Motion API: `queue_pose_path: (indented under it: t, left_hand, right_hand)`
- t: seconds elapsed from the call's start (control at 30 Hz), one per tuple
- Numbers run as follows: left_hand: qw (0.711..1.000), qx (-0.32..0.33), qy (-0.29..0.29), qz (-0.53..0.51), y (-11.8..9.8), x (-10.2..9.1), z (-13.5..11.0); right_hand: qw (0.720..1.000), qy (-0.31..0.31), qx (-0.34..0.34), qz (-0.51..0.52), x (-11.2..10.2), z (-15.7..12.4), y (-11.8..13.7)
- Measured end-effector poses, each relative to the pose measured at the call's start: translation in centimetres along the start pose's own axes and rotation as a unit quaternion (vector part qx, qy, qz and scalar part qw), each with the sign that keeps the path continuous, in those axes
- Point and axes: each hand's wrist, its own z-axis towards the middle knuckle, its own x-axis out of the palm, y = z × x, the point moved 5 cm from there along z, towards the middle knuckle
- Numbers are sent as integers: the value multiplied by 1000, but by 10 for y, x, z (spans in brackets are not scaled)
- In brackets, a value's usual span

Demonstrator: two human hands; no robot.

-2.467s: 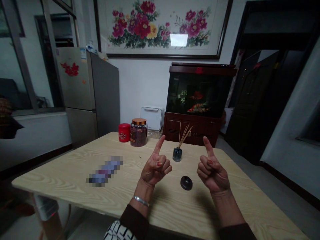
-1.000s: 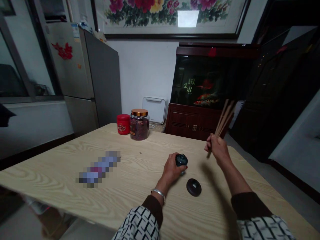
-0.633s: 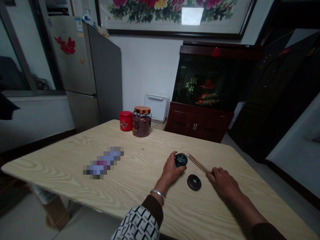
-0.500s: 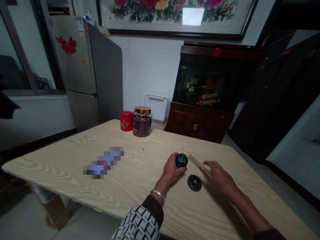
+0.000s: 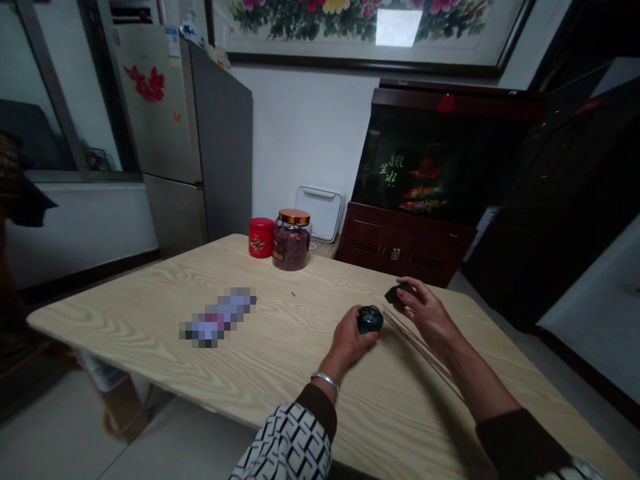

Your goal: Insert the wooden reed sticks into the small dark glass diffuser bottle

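My left hand (image 5: 347,340) is closed around a small, dark green glossy pot (image 5: 370,321) at table height. Up and to the right, my right hand (image 5: 431,313) grips a dark brown round disc (image 5: 396,294) between thumb and fingers, above the table and tilted. Several thin brown incense sticks (image 5: 419,345) lie on the wooden table, running from beside the pot to beneath my right forearm, which hides their near ends.
A red canister (image 5: 261,238) and a glass jar (image 5: 292,243) with a copper-coloured lid stand at the table's far edge. A pixelated flat item (image 5: 219,319) lies on the left of the table (image 5: 280,347). Beyond are a fridge (image 5: 225,147) and a fish tank (image 5: 425,160).
My right hand has let the incense sticks down onto the table and lifted the dark disc off it. My left hand keeps its hold on the pot. The view has shifted slightly.
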Motion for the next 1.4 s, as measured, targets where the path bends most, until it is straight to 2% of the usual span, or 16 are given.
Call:
queue_pose_path:
  t: [0.1,0.27,0.37,0.43,0.5,0.6,0.67,0.73,0.83,0.9,1.0,1.07,1.1,1.2,1.33,1.4]
  left_hand:
    - [1000,-1,-1,1,-1,0,-1]
    - [1000,5,0,5,-3,0,-2]
    - [1000,11,-1,-1,-2,0,-1]
    - [1000,13,-1,-4,-2,0,-1]
    - [1000,10,-2,-4,-2,0,-1]
    - [1000,0,-1,-1,-3,-1,-2]
    - [1000,-2,0,0,-5,-2,-2]
    - [1000,-1,0,-3,-6,-3,-2]
    - [1000,-8,3,-13,-6,-2,-2]
    - [1000,-14,7,-17,-4,-1,-1]
    - [1000,-8,6,-17,-2,0,0]
    - [1000,4,3,-12,-1,0,0]
    - [1000,8,3,-9,-1,0,0]
    - [1000,9,6,-3,-1,0,0]
    - [1000,10,8,-15,-4,-1,-1]
    - [1000,9,9,-19,-6,-1,-1]
  right_hand:
    - [997,-54,-23,49,20,14,-11]
    - [994,-68,-51,-72,28,10,-41]
    - [980,-22,-70,-184,19,10,-39]
    - [960,46,-70,-269,17,16,-31]
    - [921,131,-71,-360,20,23,-18]
    - [837,229,-71,-491,33,32,2]
    - [778,239,-58,-578,41,36,12]
    - [725,213,-38,-654,48,40,18]
    - [676,183,-10,-714,55,43,18]
    - [681,180,10,-709,55,44,15]
    - [745,186,-13,-640,49,46,19]
    - [782,240,-56,-572,47,44,24]
    - [786,278,-73,-548,47,41,26]
    - [756,334,-85,-557,49,35,28]
    - [706,228,-55,-669,51,38,28]
    - [693,182,-24,-697,48,40,27]
